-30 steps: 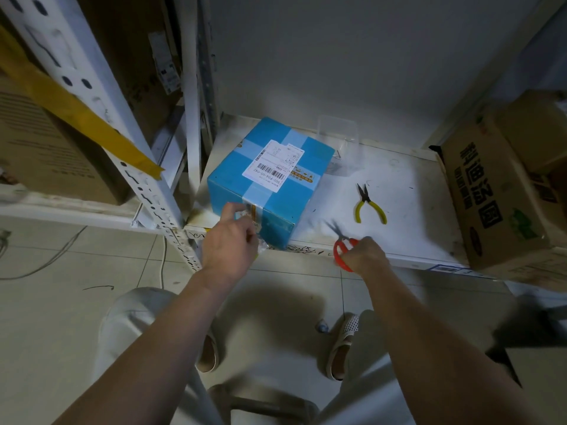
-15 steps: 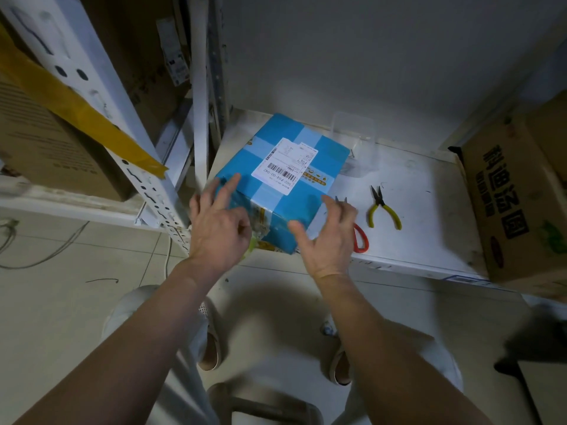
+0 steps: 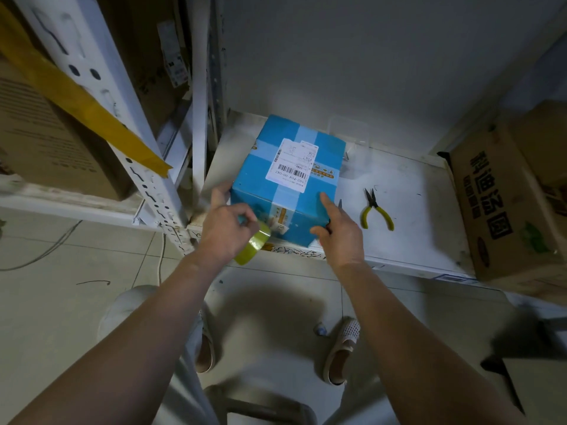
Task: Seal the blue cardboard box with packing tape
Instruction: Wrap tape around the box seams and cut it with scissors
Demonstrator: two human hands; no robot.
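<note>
Since half a second ago the blue box has turned on the white shelf by the grey wall, left hand now gripping a tape roll at its near face, right hand open against its right corner, yellow-handled pliers lying beside it above the tiled floor.
</note>
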